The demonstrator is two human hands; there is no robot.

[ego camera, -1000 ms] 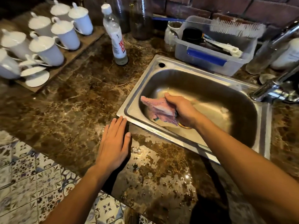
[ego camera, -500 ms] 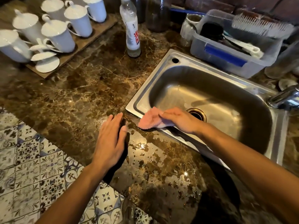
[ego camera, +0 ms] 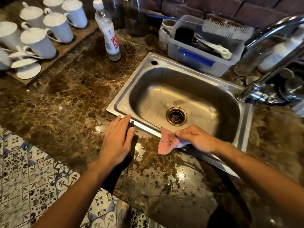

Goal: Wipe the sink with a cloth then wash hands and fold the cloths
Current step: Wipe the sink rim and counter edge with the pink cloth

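Two hands are at work at the near edge of the sink: the right hand is closed on a pink cloth, pinching it between thumb and fingers, and holds it over the near rim so that the loose end hangs onto the wet counter. The left hand lies flat and open on the counter, palm down, fingertips touching the sink's near-left rim, holding nothing. This looks like the wiping step, with the cloth working along the rim rather than down in the basin, where the drain lies uncovered and pale streaks show on the steel. Next, I would judge, the cloth needs pressing flat and drawing along the remaining rim, with steady downward pressure so it does not bunch. Washing hands at the tap and folding are not yet begun; only this one cloth is in sight.
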